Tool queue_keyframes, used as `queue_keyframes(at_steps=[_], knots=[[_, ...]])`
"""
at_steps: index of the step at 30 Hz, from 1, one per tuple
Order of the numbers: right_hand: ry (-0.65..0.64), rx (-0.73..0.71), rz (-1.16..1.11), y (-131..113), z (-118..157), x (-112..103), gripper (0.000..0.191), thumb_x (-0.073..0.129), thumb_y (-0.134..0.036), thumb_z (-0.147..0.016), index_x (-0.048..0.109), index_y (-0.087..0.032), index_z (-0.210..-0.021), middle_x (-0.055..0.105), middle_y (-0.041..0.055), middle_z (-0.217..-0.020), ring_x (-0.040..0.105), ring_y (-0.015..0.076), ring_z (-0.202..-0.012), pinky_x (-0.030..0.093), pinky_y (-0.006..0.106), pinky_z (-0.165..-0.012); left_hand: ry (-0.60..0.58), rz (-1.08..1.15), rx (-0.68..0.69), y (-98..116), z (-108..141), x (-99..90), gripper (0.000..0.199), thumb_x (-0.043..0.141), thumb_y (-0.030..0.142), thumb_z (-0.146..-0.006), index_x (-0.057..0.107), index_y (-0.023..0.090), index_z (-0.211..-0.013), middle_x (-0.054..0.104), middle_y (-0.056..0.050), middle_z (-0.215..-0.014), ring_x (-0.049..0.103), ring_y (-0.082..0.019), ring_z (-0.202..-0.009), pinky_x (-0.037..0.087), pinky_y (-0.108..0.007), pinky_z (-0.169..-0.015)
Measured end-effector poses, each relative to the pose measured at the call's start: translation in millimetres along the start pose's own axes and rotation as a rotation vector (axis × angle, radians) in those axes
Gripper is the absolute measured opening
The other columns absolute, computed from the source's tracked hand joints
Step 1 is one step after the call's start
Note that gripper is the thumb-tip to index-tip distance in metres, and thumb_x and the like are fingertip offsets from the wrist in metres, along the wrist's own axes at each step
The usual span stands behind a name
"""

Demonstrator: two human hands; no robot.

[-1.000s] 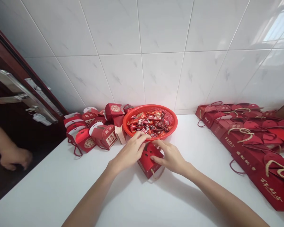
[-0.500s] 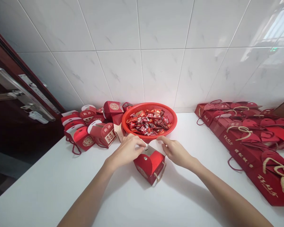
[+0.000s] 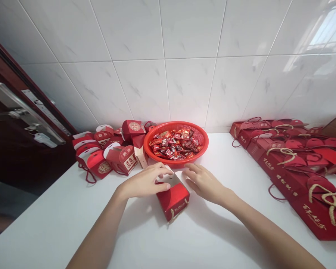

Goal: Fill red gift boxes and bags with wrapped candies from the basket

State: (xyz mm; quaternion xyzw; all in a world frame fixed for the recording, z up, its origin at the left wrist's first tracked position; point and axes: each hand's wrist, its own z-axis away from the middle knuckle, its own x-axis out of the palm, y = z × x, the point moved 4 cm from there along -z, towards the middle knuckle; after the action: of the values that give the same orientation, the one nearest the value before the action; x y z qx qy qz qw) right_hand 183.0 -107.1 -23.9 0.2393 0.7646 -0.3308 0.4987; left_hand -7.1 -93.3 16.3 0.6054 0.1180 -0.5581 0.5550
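Note:
A small red candy box (image 3: 175,200) stands on the white table in front of me, its top open and its white inner side showing. Gold lettering and a beige rope handle show on its near side. My left hand (image 3: 145,182) grips the box's left side and flap, thumb and fingers on either side of the edge. On the right, my right hand (image 3: 203,183) has its curled fingers on the white inner face of the other flap. Just behind the box sits a red plastic basket (image 3: 177,163) filled with wrapped candies (image 3: 175,145).
Several folded red boxes (image 3: 120,158) cluster left of the basket. Rows of closed red boxes with rope bows (image 3: 285,160) line the right side. A tiled wall (image 3: 190,82) rises behind the white table (image 3: 72,224); a dark door with a handle (image 3: 25,112) is at left.
The box has turned so that its lettered, rope-handled side faces me more. My left thumb has come down over its near left edge, and my right hand has shifted slightly left.

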Motion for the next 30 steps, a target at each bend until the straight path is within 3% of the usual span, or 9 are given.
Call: queue_keyframes(at_steps=[5,8,10,13,16,19,23,27,30], knots=[[-0.025,-0.186,0.023,-15,0,4,0.028,0.043,-0.001,-0.093,0.065,-0.016,-0.1,0.066,0.0107,-0.099,0.057,0.0205,-0.086,0.048,0.034,-0.078,0.09,0.05,-0.014,-8,-7,1.5,0.046,0.047,0.053,-0.092,0.069,0.022,-0.117,0.065,-0.008,-0.118,0.064,-0.024,-0.104,0.051,-0.033,-0.088],[-0.06,-0.156,-0.052,-16,1,3,0.03,0.046,0.002,-0.088,0.067,-0.016,-0.097,0.066,0.011,-0.103,0.057,0.0214,-0.089,0.048,0.033,-0.076,0.075,0.04,-0.007,-11,-9,1.8,0.047,0.053,0.052,-0.089,0.068,0.022,-0.121,0.065,-0.008,-0.118,0.065,-0.024,-0.099,0.052,-0.033,-0.085],[-0.066,-0.142,-0.164,-14,3,-2,0.034,0.05,0.001,-0.084,0.067,-0.018,-0.105,0.065,0.0103,-0.107,0.057,0.0226,-0.095,0.049,0.034,-0.08,0.012,0.008,-0.006,-12,-6,-0.2,0.051,0.061,0.049,-0.083,0.065,0.022,-0.127,0.063,-0.008,-0.119,0.065,-0.024,-0.097,0.052,-0.032,-0.084],[-0.107,-0.161,-0.4,-12,5,-12,0.031,0.059,-0.01,-0.086,0.064,-0.021,-0.115,0.067,0.007,-0.106,0.06,0.0213,-0.096,0.05,0.035,-0.087,-0.089,-0.026,0.019,-10,3,-5.6,0.064,0.071,0.045,-0.074,0.061,0.026,-0.134,0.059,-0.006,-0.128,0.062,-0.026,-0.11,0.051,-0.031,-0.088],[-0.211,-0.153,-0.606,-9,7,-18,0.022,0.066,-0.029,-0.09,0.063,-0.022,-0.111,0.069,0.0037,-0.101,0.064,0.0202,-0.097,0.051,0.033,-0.089,-0.12,-0.07,0.012,-9,11,-10.4,0.074,0.074,0.044,-0.07,0.055,0.029,-0.14,0.055,-0.005,-0.136,0.054,-0.029,-0.125,0.049,-0.032,-0.096],[-0.337,-0.192,-0.702,-8,9,-19,0.028,0.072,-0.041,-0.087,0.067,-0.022,-0.108,0.069,0.005,-0.108,0.058,0.0254,-0.124,0.045,0.037,-0.103,-0.123,-0.134,-0.026,-10,15,-10.4,0.079,0.072,0.047,-0.072,0.05,0.028,-0.145,0.055,-0.007,-0.138,0.053,-0.031,-0.127,0.047,-0.035,-0.1],[-0.45,-0.278,-0.678,-10,13,-16,0.036,0.079,-0.047,-0.079,0.074,-0.023,-0.105,0.066,0.0092,-0.126,0.041,0.0288,-0.143,0.033,0.043,-0.115,-0.152,-0.179,-0.022,-9,16,-5.2,0.081,0.07,0.051,-0.073,0.048,0.026,-0.147,0.058,-0.009,-0.137,0.053,-0.033,-0.128,0.045,-0.037,-0.103],[-0.429,-0.224,-0.555,-12,15,-13,0.021,0.074,-0.044,-0.085,0.076,-0.027,-0.098,0.056,0.0058,-0.145,0.03,0.0286,-0.15,0.023,0.05,-0.121,-0.224,-0.133,0.043,-8,16,-3.0,0.081,0.075,0.054,-0.07,0.052,0.03,-0.145,0.062,-0.006,-0.131,0.057,-0.031,-0.123,0.047,-0.034,-0.1],[-0.384,-0.21,-0.451,-17,15,-14,0.015,0.073,-0.038,-0.087,0.073,-0.026,-0.096,0.051,0.005,-0.149,0.03,0.0292,-0.15,0.026,0.052,-0.12,-0.259,-0.087,0.093,-7,15,-5.2,0.087,0.08,0.055,-0.065,0.052,0.034,-0.144,0.063,-0.005,-0.132,0.059,-0.03,-0.122,0.048,-0.033,-0.1]])
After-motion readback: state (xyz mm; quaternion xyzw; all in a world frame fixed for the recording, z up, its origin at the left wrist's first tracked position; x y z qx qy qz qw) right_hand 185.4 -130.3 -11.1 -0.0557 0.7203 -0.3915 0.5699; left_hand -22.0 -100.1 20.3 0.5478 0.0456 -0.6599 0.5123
